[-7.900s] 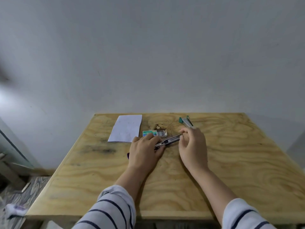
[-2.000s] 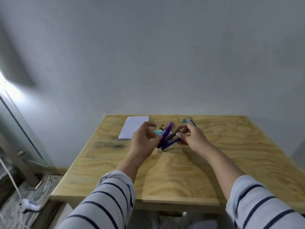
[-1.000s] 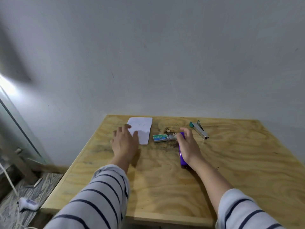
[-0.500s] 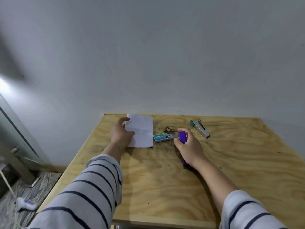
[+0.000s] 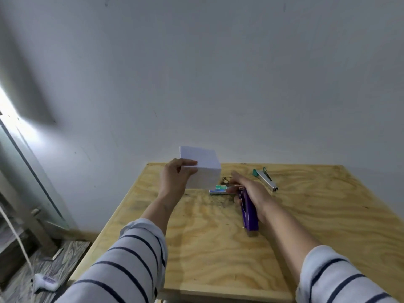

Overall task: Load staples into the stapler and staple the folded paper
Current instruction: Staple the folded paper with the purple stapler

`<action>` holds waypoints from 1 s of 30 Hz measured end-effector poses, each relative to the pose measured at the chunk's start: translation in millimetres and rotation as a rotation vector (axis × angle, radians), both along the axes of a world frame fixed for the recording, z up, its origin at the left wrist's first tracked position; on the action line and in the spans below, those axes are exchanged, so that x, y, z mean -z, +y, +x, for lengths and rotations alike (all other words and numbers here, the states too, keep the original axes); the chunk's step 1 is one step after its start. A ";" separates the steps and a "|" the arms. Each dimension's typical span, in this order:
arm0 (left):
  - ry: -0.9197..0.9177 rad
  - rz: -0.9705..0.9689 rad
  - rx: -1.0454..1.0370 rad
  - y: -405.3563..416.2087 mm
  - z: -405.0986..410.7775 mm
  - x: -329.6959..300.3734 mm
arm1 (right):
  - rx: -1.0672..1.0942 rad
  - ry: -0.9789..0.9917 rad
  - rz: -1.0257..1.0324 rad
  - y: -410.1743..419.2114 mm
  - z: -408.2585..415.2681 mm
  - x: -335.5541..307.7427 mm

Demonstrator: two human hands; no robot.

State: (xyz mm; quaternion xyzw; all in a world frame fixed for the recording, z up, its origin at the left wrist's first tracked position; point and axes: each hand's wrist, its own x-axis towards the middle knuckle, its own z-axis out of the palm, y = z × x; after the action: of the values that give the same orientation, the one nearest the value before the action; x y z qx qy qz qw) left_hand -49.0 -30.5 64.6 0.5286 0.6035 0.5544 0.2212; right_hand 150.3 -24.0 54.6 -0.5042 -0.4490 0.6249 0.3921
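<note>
My left hand [image 5: 175,180] grips the folded white paper [image 5: 202,169] by its left edge and holds it raised above the table's far side. The purple stapler [image 5: 249,213] lies closed on the wooden table [image 5: 218,248]. My right hand [image 5: 251,191] rests over its front end, fingers stretched forward and loosely around it. The small staple box [image 5: 217,190] lies just left of that hand, partly pulled open.
A green and silver staple remover [image 5: 265,179] lies at the far right of the table. The wall stands directly behind the table. On the floor at the left lie a cord and a white device [image 5: 44,284].
My left hand has lifted the paper off the table and tilted it up. My right hand stays on the stapler, with its fingers now extended forward.
</note>
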 end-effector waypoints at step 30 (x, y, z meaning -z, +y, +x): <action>-0.281 -0.084 0.093 -8.0 44.2 -0.7 | 0.373 -0.110 0.706 -17.3 5.8 3.9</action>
State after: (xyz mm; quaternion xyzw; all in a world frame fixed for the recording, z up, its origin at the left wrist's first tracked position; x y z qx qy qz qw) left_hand -4.9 -38.5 65.4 0.4633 0.5644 0.5863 0.3508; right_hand 156.1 -41.2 50.8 -0.4443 -0.5571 0.3223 0.6232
